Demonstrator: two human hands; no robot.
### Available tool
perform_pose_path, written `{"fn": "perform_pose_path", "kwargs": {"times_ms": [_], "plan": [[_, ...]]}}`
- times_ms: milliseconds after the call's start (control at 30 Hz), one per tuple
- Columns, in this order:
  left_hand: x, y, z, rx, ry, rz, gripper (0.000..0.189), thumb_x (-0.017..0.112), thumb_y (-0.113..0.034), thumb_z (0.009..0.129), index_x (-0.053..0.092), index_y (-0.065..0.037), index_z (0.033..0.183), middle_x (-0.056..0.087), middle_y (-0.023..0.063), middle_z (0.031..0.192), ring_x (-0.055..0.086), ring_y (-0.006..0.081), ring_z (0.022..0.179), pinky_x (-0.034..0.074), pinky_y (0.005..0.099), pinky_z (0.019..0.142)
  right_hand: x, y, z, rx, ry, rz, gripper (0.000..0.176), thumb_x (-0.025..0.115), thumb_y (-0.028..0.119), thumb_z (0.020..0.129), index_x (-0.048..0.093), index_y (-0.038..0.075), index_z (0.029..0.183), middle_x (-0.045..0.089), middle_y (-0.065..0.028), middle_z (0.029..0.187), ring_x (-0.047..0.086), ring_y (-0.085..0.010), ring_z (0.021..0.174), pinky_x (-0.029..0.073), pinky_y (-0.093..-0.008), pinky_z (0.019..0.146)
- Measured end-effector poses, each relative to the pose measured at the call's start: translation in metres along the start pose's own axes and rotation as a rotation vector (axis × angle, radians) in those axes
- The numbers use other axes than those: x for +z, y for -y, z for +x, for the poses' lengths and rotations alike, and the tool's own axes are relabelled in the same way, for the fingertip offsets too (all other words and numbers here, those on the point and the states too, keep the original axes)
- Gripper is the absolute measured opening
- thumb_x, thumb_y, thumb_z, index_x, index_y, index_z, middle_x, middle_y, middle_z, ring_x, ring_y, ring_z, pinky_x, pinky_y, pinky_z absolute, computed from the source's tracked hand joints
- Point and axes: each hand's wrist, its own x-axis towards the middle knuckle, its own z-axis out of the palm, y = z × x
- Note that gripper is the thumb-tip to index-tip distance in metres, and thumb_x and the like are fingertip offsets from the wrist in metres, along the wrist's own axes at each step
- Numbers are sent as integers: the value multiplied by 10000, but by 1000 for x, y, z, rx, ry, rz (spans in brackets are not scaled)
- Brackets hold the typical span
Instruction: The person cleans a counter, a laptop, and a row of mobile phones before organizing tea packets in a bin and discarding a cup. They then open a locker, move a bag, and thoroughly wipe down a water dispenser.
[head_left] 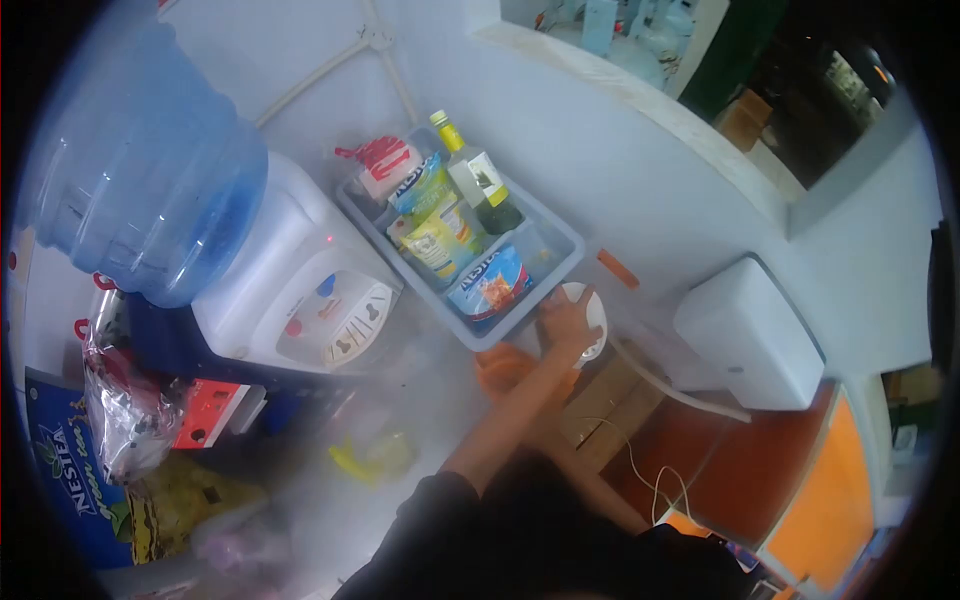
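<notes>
Pale wall (pixel 600 150) at 1 o'clock, water dispenser (pixel 300 235) at 9. Left hand (pixel 565 324) over white round item (pixel 597 312) at 3 o'clock; whether grasping, cannot tell. Right hand hidden behind left forearm (pixel 518 402), state unseen. From left hand: orange cloth-like item (pixel 502 371) at 8, tub (pixel 410 272) at 10.

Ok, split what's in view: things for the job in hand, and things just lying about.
Seemingly in the job:
white round item, under the left hand
orange cloth, apparently, close by

Seemingly just lying about:
tub with packets and a bottle
water dispenser
</notes>
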Motion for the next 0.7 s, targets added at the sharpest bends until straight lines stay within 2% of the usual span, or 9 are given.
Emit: {"fn": "perform_pose_path", "kwargs": {"times_ms": [100, 167, 267, 367, 433, 533, 700], "plan": [[-32, -12, 10, 25, 112, -89, 856, 838, -455, 550, 468, -388, 1318, 329, 179, 1318, 389, 487, 1176, 511, 503, 851, -48, 1, 28, -67, 111, -363, 485, 567, 212, 883, 515, 46, 1336, 544, -156, 1298, 490, -329, 1210, 336, -458, 1056], [-46, -27, 2, 85, 5, -182, 884, 853, -429, 507, 484, -369, 1308, 335, 185, 1310, 358, 458, 1196, 515, 512, 837, -56, -4, 45, -118, 150, -552, 467, 564, 179, 881, 523, 40, 1325, 555, -158, 1282, 495, -332, 1203, 346, -457, 1050], [-90, -49, -24, 266, -142, -386, 872, 842, -360, 514, 501, -342, 1316, 355, 156, 1286, 353, 436, 1179, 517, 511, 829, -72, -28, 86, -155, 15, -651, 466, 562, 179, 881, 522, 40, 1324, 555, -156, 1281, 492, -332, 1207, 343, -457, 1054], [-149, -53, -62, 287, -148, -494, 854, 831, -335, 532, 510, -335, 1323, 350, 151, 1291, 358, 430, 1168, 515, 516, 835, -76, -53, 119, -135, -110, -675, 464, 559, 178, 882, 521, 39, 1324, 556, -155, 1280, 488, -331, 1211, 341, -458, 1057], [-168, -40, -84, 396, -357, -483, 839, 825, -333, 548, 512, -322, 1327, 352, 149, 1289, 354, 419, 1188, 510, 508, 855, -66, -59, 124, -128, -151, -670, 464, 557, 178, 883, 520, 38, 1323, 557, -154, 1280, 486, -331, 1214, 339, -458, 1060], [-185, -9, -113, 326, -268, -614, 831, 830, -363, 560, 516, -316, 1327, 364, 141, 1268, 365, 407, 1199, 504, 503, 871, -42, -60, 104, -124, -154, -669, 462, 555, 177, 884, 519, 37, 1323, 557, -153, 1278, 483, -330, 1217, 336, -458, 1063], [-182, 38, -144, 143, -250, -572, 815, 843, -402, 565, 531, -310, 1313, 382, 127, 1229, 395, 394, 1188, 495, 510, 883, 23, -51, 50, -152, -109, -650, 460, 550, 176, 885, 517, 36, 1322, 559, -150, 1277, 478, -329, 1224, 331, -459, 1069]]}}
